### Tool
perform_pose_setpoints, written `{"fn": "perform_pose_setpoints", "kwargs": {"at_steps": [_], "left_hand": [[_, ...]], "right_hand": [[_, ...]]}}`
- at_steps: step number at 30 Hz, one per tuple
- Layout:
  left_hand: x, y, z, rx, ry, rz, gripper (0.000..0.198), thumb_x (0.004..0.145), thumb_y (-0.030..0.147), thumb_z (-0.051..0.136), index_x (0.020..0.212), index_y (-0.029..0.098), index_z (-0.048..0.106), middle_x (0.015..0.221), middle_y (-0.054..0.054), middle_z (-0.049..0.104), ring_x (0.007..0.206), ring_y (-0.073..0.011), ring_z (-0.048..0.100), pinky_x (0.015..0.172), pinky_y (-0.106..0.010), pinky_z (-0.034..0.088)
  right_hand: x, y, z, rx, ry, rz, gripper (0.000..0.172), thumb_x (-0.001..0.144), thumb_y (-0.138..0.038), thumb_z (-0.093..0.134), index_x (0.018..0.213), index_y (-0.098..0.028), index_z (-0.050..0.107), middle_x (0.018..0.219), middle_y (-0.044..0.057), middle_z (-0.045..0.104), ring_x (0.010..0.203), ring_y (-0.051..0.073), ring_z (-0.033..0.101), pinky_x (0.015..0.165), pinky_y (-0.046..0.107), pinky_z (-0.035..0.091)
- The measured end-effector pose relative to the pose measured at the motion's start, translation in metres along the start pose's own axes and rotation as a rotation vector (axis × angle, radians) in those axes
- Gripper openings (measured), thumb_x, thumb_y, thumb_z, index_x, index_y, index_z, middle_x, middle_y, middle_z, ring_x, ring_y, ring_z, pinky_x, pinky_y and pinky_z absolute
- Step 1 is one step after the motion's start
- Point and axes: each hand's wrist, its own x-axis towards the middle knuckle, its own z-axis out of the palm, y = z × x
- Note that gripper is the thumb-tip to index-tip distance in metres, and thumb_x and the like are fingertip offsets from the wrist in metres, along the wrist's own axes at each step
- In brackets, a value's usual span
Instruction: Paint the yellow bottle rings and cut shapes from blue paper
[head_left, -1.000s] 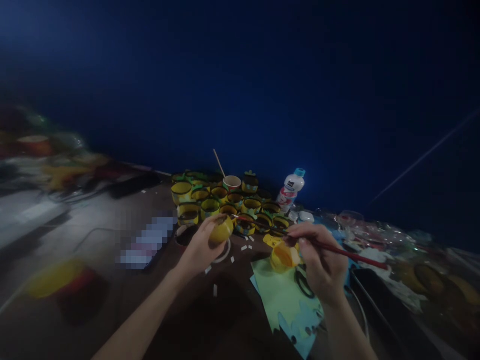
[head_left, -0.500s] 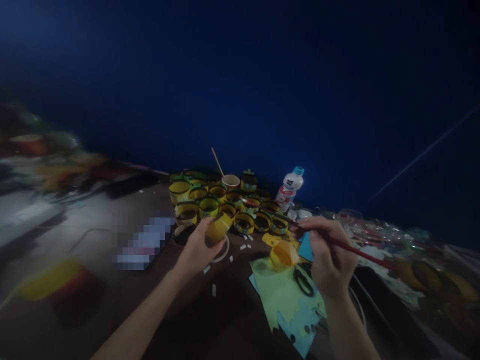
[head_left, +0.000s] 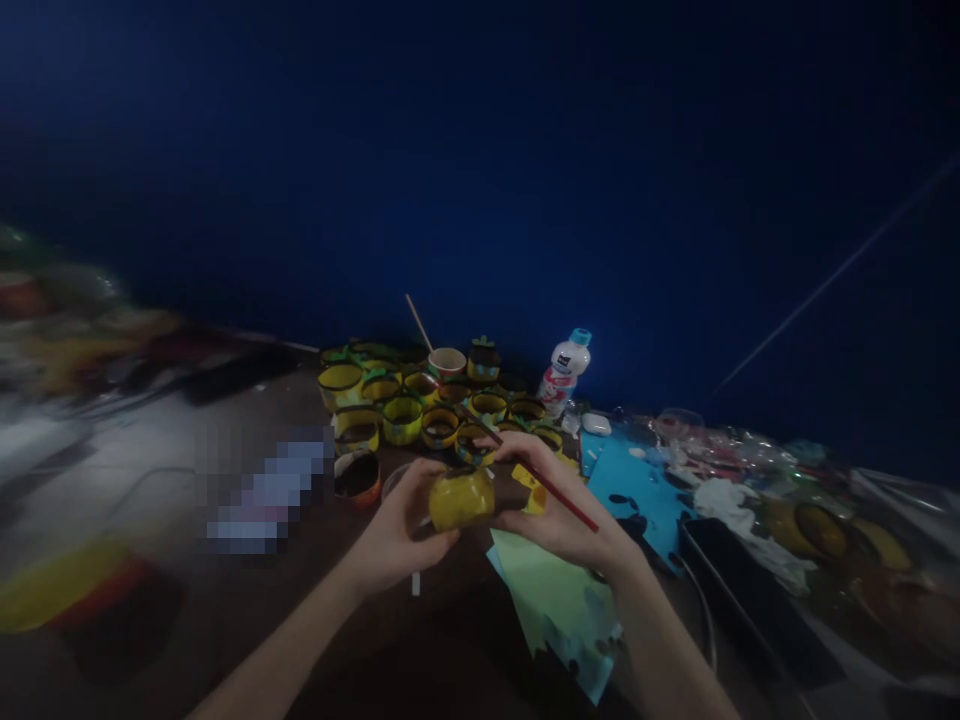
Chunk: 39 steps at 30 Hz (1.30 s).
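Observation:
My left hand (head_left: 397, 525) is closed around the side of a small yellow cup (head_left: 462, 502) with a dark rim. My right hand (head_left: 562, 500) has a paintbrush (head_left: 559, 490) with a red handle lying across it. The brush slants up to the left, past the cup's far side. Fingers of the right hand are close to the cup's right side; whether they touch it is unclear. Just beyond are several yellow cups (head_left: 403, 420) with dark rims, standing in rows. Below the right hand lies light green paper (head_left: 551, 590) with ragged cut edges.
A white bottle (head_left: 566, 370) with a blue cap stands at the back by the dark blue wall. Blue cut paper (head_left: 637, 490) and a crumpled white cloth (head_left: 739, 520) lie on the right. At left, an orange-sided cup (head_left: 358, 482) sits near a pixelated rectangle (head_left: 274, 490).
The left hand has lowered the yellow cup toward me. My right hand has moved left with the paintbrush, up beside the cup. The view has shifted slightly.

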Motion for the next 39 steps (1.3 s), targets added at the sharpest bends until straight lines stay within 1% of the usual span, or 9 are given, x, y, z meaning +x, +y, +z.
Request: {"fn": "perform_pose_setpoints", "kwargs": {"at_steps": [6,11,17,21,24,27,29,35,39], "left_hand": [[0.004,0.003,0.003,0.007,0.003,-0.005,0.044,0.069,0.018,0.066,0.103,0.026,0.041,0.102,-0.003,0.054,0.098,-0.0175,0.055,0.083,-0.028,0.045],[0.007,0.005,0.001,0.440,0.192,0.143,0.058,0.064,0.022,0.070,0.113,0.025,0.039,0.111,-0.007,0.054,0.107,-0.0239,0.053,0.094,-0.041,0.041],[0.004,-0.004,0.001,0.893,0.166,0.279,0.050,0.070,0.025,0.066,0.115,0.022,0.043,0.107,-0.008,0.060,0.100,-0.0255,0.058,0.087,-0.042,0.046],[0.008,-0.012,0.001,0.947,0.294,0.311,0.048,0.073,0.026,0.064,0.115,0.020,0.043,0.105,-0.008,0.062,0.098,-0.0235,0.060,0.084,-0.037,0.048],[0.011,-0.012,-0.002,0.945,0.385,0.238,0.044,0.073,0.025,0.064,0.113,0.021,0.045,0.107,-0.008,0.062,0.100,-0.0231,0.059,0.085,-0.037,0.048],[0.013,-0.011,-0.005,0.923,0.419,0.138,0.036,0.074,0.026,0.063,0.106,0.020,0.048,0.104,-0.007,0.061,0.099,-0.0230,0.058,0.085,-0.038,0.048],[0.013,-0.011,-0.006,0.920,0.438,0.100,0.033,0.074,0.026,0.062,0.104,0.020,0.049,0.101,-0.007,0.060,0.097,-0.0233,0.059,0.084,-0.038,0.048],[0.010,-0.013,0.003,0.944,0.441,0.097,0.033,0.072,0.026,0.064,0.101,0.019,0.048,0.096,-0.007,0.060,0.093,-0.0240,0.060,0.081,-0.039,0.049],[0.009,-0.014,0.006,0.952,0.446,0.091,0.036,0.071,0.026,0.065,0.102,0.020,0.048,0.094,-0.006,0.061,0.090,-0.0243,0.061,0.078,-0.039,0.050]], "right_hand": [[0.002,0.000,0.004,-0.103,0.015,-0.022,0.042,0.067,-0.002,0.056,0.100,-0.027,0.046,0.110,0.001,0.056,0.107,0.018,0.050,0.090,0.034,0.041],[0.003,0.000,0.004,-0.340,0.021,-0.167,0.041,0.068,-0.005,0.053,0.104,-0.023,0.048,0.113,0.006,0.056,0.112,0.022,0.047,0.092,0.039,0.037],[0.005,0.001,0.011,-0.444,-0.027,-0.267,0.041,0.069,-0.006,0.052,0.107,-0.022,0.046,0.110,0.008,0.059,0.115,0.024,0.044,0.093,0.041,0.034],[0.004,-0.002,0.007,-0.436,0.017,-0.242,0.036,0.075,-0.015,0.058,0.108,-0.021,0.046,0.114,0.009,0.058,0.115,0.025,0.045,0.092,0.041,0.036],[-0.002,-0.010,-0.004,-0.356,0.193,-0.123,0.011,0.084,-0.020,0.051,0.094,-0.022,0.052,0.098,0.007,0.061,0.095,0.022,0.056,0.080,0.036,0.044],[-0.011,-0.021,-0.018,-0.165,0.401,-0.043,0.018,0.089,-0.018,0.042,0.099,-0.024,0.055,0.082,0.002,0.061,0.079,0.016,0.060,0.071,0.030,0.047],[-0.017,-0.027,-0.025,-0.089,0.405,-0.011,0.026,0.089,-0.017,0.042,0.110,-0.026,0.053,0.087,0.003,0.062,0.084,0.017,0.060,0.073,0.029,0.047],[-0.021,-0.034,-0.023,-0.087,0.472,-0.018,0.013,0.084,-0.017,0.051,0.089,-0.024,0.061,0.085,0.002,0.061,0.078,0.015,0.058,0.065,0.024,0.046],[-0.020,-0.033,-0.021,-0.186,0.460,0.018,0.016,0.085,-0.017,0.050,0.096,-0.024,0.060,0.085,0.002,0.063,0.077,0.016,0.060,0.067,0.026,0.046]]}}
